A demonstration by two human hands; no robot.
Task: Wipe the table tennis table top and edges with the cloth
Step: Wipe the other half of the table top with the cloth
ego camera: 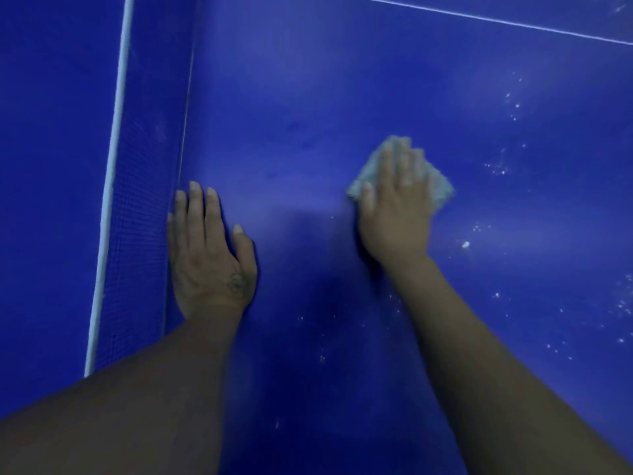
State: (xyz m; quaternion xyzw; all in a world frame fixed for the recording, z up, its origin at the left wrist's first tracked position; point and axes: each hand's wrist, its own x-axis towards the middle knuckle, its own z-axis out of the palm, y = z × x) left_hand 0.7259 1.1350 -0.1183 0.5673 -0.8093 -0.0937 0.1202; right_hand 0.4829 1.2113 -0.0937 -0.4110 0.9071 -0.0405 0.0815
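Head view: right hand pressed flat on cloth, not clamped; left hand flat on table beside net. White specks just right of cloth, nearer right hand.

Left hand flat, fingers spread, palm down; right hand flat, palm down, arm outstretched.

A blue table top carries a grey cloth under the flat right hand; white specks scatter beyond it.
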